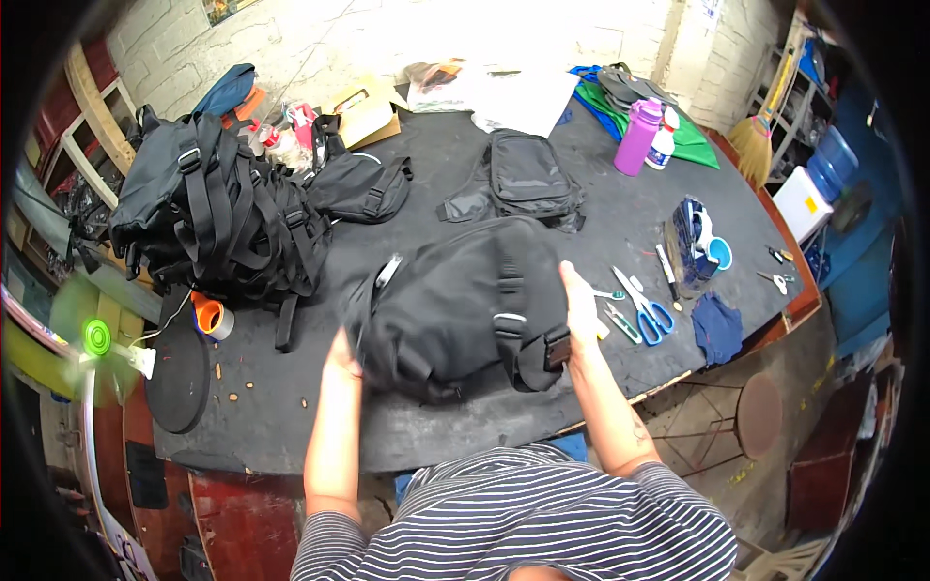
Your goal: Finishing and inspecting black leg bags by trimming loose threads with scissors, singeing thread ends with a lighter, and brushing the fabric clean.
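Note:
A black bag with straps and a side-release buckle is held between my two hands above the near part of the dark table. My left hand grips its left end, with most fingers hidden behind the fabric. On the right end, my right hand is pressed flat along the side, its fingers pointing away from me and partly hidden. The bag's left edge is blurred by motion. Just beyond it lies a smaller black sling bag.
A heap of black bags stands at the left, near an orange roll. Blue-handled scissors, a marker and a dark blue cloth lie right. Behind are a purple bottle and a cardboard box. A fan stands left.

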The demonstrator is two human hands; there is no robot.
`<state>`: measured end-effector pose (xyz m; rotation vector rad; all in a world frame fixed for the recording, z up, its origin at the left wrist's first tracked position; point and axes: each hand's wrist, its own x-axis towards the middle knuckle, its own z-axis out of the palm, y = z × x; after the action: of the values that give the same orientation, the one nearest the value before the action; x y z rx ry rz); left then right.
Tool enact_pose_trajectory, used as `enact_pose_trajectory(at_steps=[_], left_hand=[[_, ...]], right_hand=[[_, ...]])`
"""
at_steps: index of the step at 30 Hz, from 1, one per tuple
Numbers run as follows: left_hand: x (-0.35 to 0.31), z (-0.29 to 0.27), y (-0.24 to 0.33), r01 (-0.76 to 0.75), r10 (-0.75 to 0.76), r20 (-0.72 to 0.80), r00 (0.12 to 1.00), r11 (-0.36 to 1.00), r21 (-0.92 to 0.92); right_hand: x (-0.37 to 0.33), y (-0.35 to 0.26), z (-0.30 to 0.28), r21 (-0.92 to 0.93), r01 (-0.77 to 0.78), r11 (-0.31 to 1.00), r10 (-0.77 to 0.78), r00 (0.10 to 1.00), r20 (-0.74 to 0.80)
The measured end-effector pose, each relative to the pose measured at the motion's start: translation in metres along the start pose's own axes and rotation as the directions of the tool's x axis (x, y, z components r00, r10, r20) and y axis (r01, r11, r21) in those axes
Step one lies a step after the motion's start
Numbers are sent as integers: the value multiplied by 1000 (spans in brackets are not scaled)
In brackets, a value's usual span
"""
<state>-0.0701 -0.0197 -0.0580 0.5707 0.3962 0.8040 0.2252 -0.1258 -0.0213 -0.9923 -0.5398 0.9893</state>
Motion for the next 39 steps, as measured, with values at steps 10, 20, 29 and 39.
enact_pose_trajectory(at_steps=[10, 20, 29, 39], left_hand=[[20, 17, 7, -130, 349, 185, 919, -175, 976], [33, -2, -2, -195, -146, 389, 909, 678, 709], [20, 37, -11, -163, 265, 228, 937, -244, 956], [10, 82, 19, 209, -226, 214, 950, 973, 98]], right_hand=[[-43, -55, -8, -686, 74, 724, 642, 292, 709], [-3, 75, 33, -709, 701, 71, -88, 713, 696], [25, 85, 19, -636, 376, 674, -163, 915, 368], [40, 18, 42, 31, -515, 857, 468, 800, 375]])
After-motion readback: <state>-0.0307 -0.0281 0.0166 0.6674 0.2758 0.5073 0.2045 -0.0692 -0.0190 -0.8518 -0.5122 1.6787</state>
